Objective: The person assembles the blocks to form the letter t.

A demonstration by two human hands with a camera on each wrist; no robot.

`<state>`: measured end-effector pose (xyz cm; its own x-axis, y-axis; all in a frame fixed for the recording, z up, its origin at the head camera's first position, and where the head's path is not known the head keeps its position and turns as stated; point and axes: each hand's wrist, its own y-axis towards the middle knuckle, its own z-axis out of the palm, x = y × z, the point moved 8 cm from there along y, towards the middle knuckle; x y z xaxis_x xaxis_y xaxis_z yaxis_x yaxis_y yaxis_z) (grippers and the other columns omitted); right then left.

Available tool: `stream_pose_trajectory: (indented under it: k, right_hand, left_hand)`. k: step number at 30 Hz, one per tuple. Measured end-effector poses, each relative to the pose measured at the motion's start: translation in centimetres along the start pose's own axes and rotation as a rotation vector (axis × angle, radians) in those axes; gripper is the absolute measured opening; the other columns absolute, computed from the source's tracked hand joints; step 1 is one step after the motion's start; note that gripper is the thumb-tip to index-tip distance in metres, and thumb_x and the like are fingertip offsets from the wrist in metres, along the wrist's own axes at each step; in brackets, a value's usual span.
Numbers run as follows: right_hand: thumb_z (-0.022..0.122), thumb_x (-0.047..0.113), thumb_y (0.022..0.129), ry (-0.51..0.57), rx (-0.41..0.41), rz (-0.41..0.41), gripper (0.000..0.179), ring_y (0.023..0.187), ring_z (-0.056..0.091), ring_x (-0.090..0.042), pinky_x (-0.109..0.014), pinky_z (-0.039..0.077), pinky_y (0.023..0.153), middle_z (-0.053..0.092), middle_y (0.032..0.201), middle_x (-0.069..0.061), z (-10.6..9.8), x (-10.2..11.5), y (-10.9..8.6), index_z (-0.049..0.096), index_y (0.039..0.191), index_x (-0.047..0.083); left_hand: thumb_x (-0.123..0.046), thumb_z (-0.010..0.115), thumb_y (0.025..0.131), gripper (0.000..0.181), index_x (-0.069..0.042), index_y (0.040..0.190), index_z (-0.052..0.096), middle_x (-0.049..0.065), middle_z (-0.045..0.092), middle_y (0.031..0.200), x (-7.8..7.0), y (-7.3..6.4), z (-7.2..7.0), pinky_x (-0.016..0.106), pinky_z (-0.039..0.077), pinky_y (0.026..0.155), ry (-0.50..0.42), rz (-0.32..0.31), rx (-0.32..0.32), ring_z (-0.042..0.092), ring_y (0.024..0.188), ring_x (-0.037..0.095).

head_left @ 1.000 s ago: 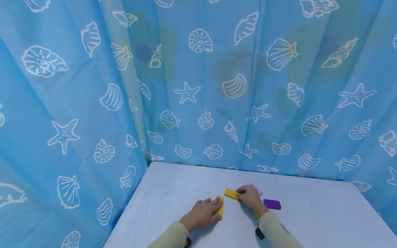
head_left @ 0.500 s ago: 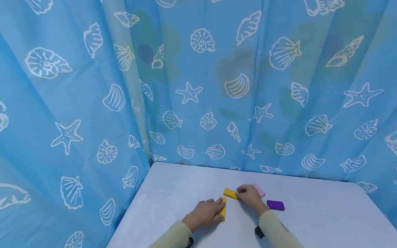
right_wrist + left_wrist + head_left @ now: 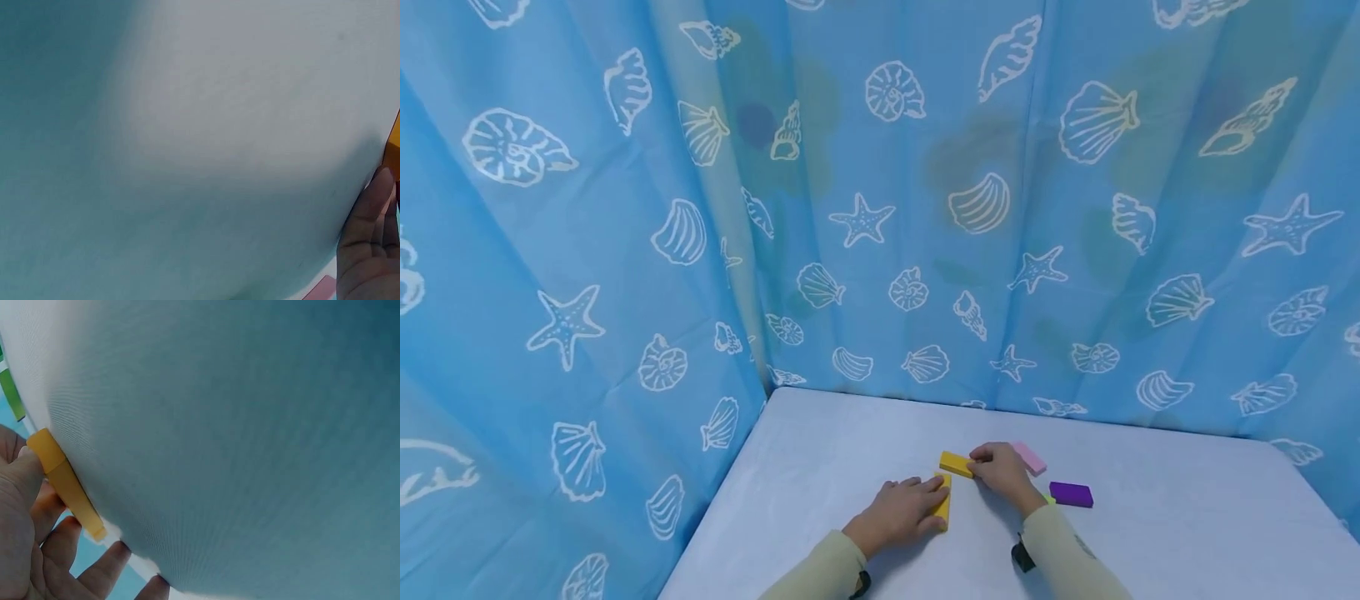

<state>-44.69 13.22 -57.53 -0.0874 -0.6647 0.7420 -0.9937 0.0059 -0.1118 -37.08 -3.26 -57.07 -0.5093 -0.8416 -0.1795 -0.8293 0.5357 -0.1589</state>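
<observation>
In the head view my left hand [image 3: 901, 510] lies over a yellow block [image 3: 943, 504] that points away from me. Its thumb is at the near end and the index finger at the far end; the left wrist view also shows the thumb against the yellow block [image 3: 72, 494], other fingertips spread on the cloth. My right hand [image 3: 1004, 475] pinches the right end of a second yellow block [image 3: 955, 464], which lies crosswise just beyond the first one's far end. Whether the two blocks touch is unclear. Only a corner of that block [image 3: 392, 150] shows in the right wrist view.
Right of my right hand lie a pink block [image 3: 1030, 458], a purple block [image 3: 1071, 494] and a green one [image 3: 1050, 500], mostly hidden by my wrist. A white-covered table [image 3: 842, 433] bears everything. Blue shell-patterned curtains [image 3: 880, 275] hang behind and at the left.
The crosswise yellow block has slid slightly left in my right hand, its left end now beyond the other block's far end. My left hand stays on its block. The head view has shifted slightly.
</observation>
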Motion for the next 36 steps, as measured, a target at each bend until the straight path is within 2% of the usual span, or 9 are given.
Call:
stream_pose_trajectory:
  k: [3, 9, 21, 27, 36]
  right_hand:
    - [0.072, 0.013, 0.090, -0.019, -0.002, -0.009, 0.017, 0.085, 0.060, -0.021, -0.042, 0.056, 0.091, 0.070, 0.098, -0.008, 0.1, 0.4, 0.1, 0.073, 0.105, 0.005]
    - [0.072, 0.014, 0.090, -0.036, 0.009, -0.020, 0.017, 0.087, 0.059, -0.021, -0.042, 0.056, 0.091, 0.070, 0.097, -0.008, 0.8, 1.3, 0.3, 0.074, 0.104, 0.005]
    - [0.072, 0.012, 0.090, 0.002, 0.019, -0.008, 0.014, 0.086, 0.059, -0.021, -0.042, 0.055, 0.092, 0.071, 0.097, -0.007, 1.6, 1.9, 1.2, 0.075, 0.102, 0.006]
    - [0.072, 0.012, 0.090, 0.035, 0.023, 0.008, 0.014, 0.089, 0.060, -0.022, -0.043, 0.055, 0.093, 0.070, 0.098, -0.008, 1.9, 2.5, 1.2, 0.075, 0.102, 0.006]
    - [0.073, 0.014, 0.090, 0.081, 0.013, 0.021, 0.013, 0.094, 0.063, -0.023, -0.045, 0.052, 0.099, 0.072, 0.102, -0.007, 2.9, 2.6, 1.0, 0.077, 0.101, 0.010]
  left_hand:
    - [-0.062, 0.049, 0.095, 0.062, -0.035, 0.150, 0.042, -0.015, 0.038, 0.157, -0.1, 0.3, 0.1, 0.056, 0.047, 0.102, 0.014, 0.005, -0.006, 0.049, 0.137, 0.024]
    - [-0.062, 0.052, 0.093, 0.062, -0.036, 0.149, 0.043, -0.015, 0.039, 0.156, 0.1, 0.2, 0.0, 0.056, 0.047, 0.102, 0.011, -0.035, 0.021, 0.050, 0.136, 0.025]
    - [-0.061, 0.051, 0.094, 0.061, -0.037, 0.149, 0.042, -0.015, 0.038, 0.156, 0.1, 0.2, 0.1, 0.056, 0.047, 0.103, 0.010, -0.042, 0.030, 0.050, 0.137, 0.025]
    - [-0.060, 0.054, 0.093, 0.061, -0.036, 0.149, 0.043, -0.013, 0.040, 0.156, -0.1, 0.1, -0.3, 0.056, 0.048, 0.102, 0.017, -0.049, 0.025, 0.051, 0.136, 0.025]
    - [-0.059, 0.053, 0.094, 0.061, -0.035, 0.149, 0.043, -0.012, 0.039, 0.156, 0.0, 0.3, 0.0, 0.057, 0.048, 0.101, 0.008, -0.036, 0.031, 0.050, 0.136, 0.026]
